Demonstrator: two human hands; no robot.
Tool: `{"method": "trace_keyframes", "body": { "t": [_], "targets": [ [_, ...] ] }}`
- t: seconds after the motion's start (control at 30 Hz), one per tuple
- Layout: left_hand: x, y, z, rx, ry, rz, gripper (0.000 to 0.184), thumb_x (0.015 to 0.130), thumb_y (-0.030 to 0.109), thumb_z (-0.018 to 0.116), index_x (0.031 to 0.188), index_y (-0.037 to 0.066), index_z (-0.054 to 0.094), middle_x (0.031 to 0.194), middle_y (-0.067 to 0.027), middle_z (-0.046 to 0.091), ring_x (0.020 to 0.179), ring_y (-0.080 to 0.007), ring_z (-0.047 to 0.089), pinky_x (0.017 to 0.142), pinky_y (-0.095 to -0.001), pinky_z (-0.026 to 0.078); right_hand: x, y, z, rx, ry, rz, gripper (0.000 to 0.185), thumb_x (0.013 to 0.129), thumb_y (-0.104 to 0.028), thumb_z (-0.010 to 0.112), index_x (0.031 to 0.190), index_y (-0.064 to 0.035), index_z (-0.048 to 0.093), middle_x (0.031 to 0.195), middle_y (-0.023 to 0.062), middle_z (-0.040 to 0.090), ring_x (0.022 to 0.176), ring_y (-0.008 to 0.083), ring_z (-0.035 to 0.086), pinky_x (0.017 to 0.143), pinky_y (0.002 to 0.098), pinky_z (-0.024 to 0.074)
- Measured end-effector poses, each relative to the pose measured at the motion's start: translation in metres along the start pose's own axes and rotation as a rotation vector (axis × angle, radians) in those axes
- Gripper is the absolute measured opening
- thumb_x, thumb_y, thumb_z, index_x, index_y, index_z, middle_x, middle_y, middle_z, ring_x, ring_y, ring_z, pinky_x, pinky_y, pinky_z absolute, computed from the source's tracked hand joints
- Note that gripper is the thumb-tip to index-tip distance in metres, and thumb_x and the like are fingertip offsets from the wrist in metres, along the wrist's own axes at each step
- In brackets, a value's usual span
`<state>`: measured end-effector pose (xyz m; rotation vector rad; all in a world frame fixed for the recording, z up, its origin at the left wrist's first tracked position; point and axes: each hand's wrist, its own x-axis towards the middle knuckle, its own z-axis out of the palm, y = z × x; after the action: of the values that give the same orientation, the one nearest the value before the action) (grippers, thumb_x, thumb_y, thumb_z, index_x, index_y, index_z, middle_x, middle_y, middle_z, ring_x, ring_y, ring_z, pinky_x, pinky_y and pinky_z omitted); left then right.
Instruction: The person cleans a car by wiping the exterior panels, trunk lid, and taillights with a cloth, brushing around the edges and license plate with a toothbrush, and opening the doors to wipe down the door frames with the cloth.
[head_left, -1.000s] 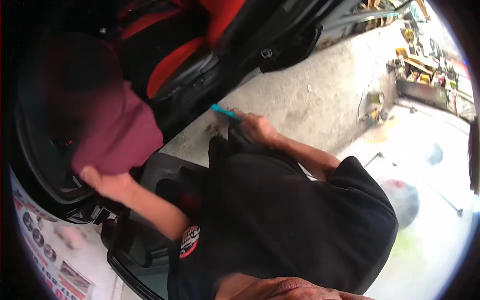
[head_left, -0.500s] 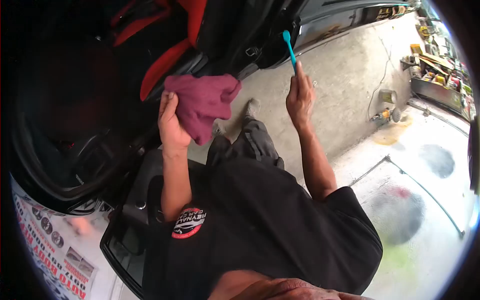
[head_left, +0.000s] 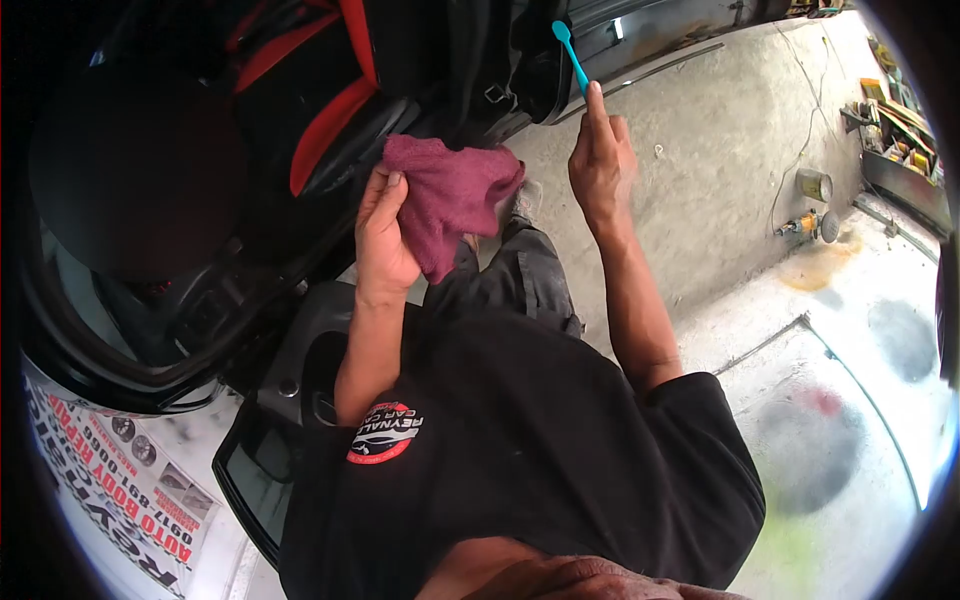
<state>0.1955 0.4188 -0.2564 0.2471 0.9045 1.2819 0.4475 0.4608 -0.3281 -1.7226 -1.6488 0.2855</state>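
My left hand (head_left: 386, 245) is closed on a maroon cloth (head_left: 450, 195), thumb on top, the rest of it hanging loosely to the right. In my right hand (head_left: 603, 170) is a teal toothbrush (head_left: 571, 58), gripped by its handle with the index finger stretched along it. Its head points up and away, in front of the dark car door area. Too little of the brush head shows to make out the bristles. The two hands are apart.
At the left is an open car with red and black seats (head_left: 335, 140) and a door (head_left: 315, 350) near my left arm. A power tool (head_left: 808, 227) and a small bucket (head_left: 814, 184) lie on the concrete floor (head_left: 700, 170). A printed banner (head_left: 130, 480) is at lower left.
Both hands keep hold of the cloth and the toothbrush. The cloth and left hand have shifted right and slightly up, the brush a little up and left. The view has turned slightly.
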Motion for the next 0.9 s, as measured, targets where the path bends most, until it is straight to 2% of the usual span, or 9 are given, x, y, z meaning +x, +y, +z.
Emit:
{"method": "trace_keyframes", "body": {
  "t": [0.2, 0.27, 0.47, 0.6, 0.63, 0.7, 0.73, 0.83, 0.9],
  "targets": [
    [0.009, 0.008, -0.009, -0.041, -0.025, -0.063, 0.021, 0.107, 0.013, 0.053, 0.124, 0.007, 0.063, 0.128, -0.0096, 0.066, 0.119, -0.0217, 0.063, 0.108, -0.0411, 0.05, -0.043, -0.004, -0.022, 0.045, -0.1, 0.084, 0.046, 0.097, -0.001, 0.058, 0.142, -0.0085, 0.057, 0.085, 0.0207, 0.06, 0.073, 0.0388, 0.06, 0.067, 0.0468, 0.049],
    [0.019, 0.012, -0.016, -0.058, -0.038, -0.103, 0.021, 0.106, 0.012, 0.053, 0.123, 0.007, 0.063, 0.127, -0.0094, 0.066, 0.119, -0.0216, 0.063, 0.107, -0.0406, 0.05, -0.069, -0.007, -0.031, 0.062, -0.126, 0.206, 0.045, 0.098, -0.002, 0.058, 0.142, -0.008, 0.057, 0.085, 0.0209, 0.06, 0.073, 0.038, 0.06, 0.067, 0.0463, 0.0489],
    [0.068, 0.015, 0.008, 0.011, -0.167, -0.087, 0.018, 0.105, 0.014, 0.057, 0.119, 0.005, 0.065, 0.114, -0.0039, 0.071, 0.104, -0.0145, 0.066, 0.095, -0.0318, 0.053, -0.12, -0.017, -0.038, -0.014, -0.137, 0.388, 0.042, 0.1, -0.003, 0.057, 0.142, -0.008, 0.058, 0.085, 0.0212, 0.062, 0.071, 0.0348, 0.061, 0.067, 0.0437, 0.0494],
    [0.095, 0.002, 0.06, 0.402, -0.346, 0.333, 0.017, 0.105, 0.01, 0.058, 0.118, 0.003, 0.065, 0.11, -0.0008, 0.07, 0.097, -0.007, 0.062, 0.088, -0.0255, 0.051, -0.092, -0.047, -0.045, 0.056, -0.038, 0.479, 0.043, 0.1, -0.003, 0.057, 0.143, -0.0083, 0.058, 0.08, 0.0183, 0.06, 0.067, 0.0257, 0.056, 0.066, 0.0373, 0.0482],
    [0.098, -0.006, 0.076, 0.461, -0.368, 0.453, 0.018, 0.101, 0.007, 0.062, 0.119, 0.004, 0.065, 0.107, -0.0023, 0.07, 0.095, -0.0133, 0.066, 0.087, -0.0278, 0.052, -0.082, -0.052, -0.047, 0.092, 0.01, 0.473, 0.043, 0.1, -0.003, 0.057, 0.143, -0.0083, 0.058, 0.079, 0.0178, 0.06, 0.067, 0.024, 0.054, 0.065, 0.0358, 0.0477],
    [0.121, -0.023, 0.1, 0.911, -0.429, 0.98, 0.025, 0.095, 0.004, 0.068, 0.12, 0.006, 0.066, 0.105, -0.005, 0.069, 0.095, -0.0242, 0.067, 0.088, -0.0347, 0.053, -0.064, -0.051, -0.049, 0.174, 0.056, 0.498, 0.042, 0.101, -0.004, 0.057, 0.142, -0.0073, 0.059, 0.079, 0.0137, 0.06, 0.067, 0.0184, 0.051, 0.066, 0.0322, 0.0462],
    [0.134, -0.039, 0.106, 1.066, -0.464, 1.136, 0.032, 0.089, 0.005, 0.069, 0.121, 0.011, 0.067, 0.111, -0.0065, 0.065, 0.106, -0.0308, 0.062, 0.094, -0.0394, 0.051, -0.056, -0.047, -0.05, 0.207, 0.055, 0.514, 0.041, 0.101, -0.004, 0.057, 0.142, -0.0069, 0.059, 0.08, 0.0126, 0.061, 0.068, 0.0173, 0.051, 0.066, 0.0317, 0.0461],
    [0.156, -0.084, 0.093, 1.648, -0.466, 1.386, 0.036, 0.087, 0.008, 0.066, 0.122, 0.014, 0.069, 0.121, -0.0042, 0.062, 0.116, -0.0277, 0.056, 0.099, -0.0399, 0.048, -0.056, -0.017, -0.056, 0.284, 0.014, 0.538, 0.04, 0.102, -0.003, 0.057, 0.142, -0.0052, 0.059, 0.085, 0.0101, 0.064, 0.073, 0.0149, 0.053, 0.069, 0.0299, 0.0464],
    [0.164, -0.108, 0.08, 1.611, -0.42, 1.379, 0.036, 0.086, 0.01, 0.063, 0.121, 0.017, 0.071, 0.129, -0.0031, 0.057, 0.117, -0.0281, 0.053, 0.101, -0.0398, 0.047, -0.062, 0.007, -0.061, 0.293, -0.009, 0.526, 0.041, 0.102, -0.003, 0.056, 0.142, -0.0042, 0.059, 0.09, 0.0094, 0.066, 0.076, 0.0139, 0.054, 0.072, 0.0284, 0.0466]
  ]
}}
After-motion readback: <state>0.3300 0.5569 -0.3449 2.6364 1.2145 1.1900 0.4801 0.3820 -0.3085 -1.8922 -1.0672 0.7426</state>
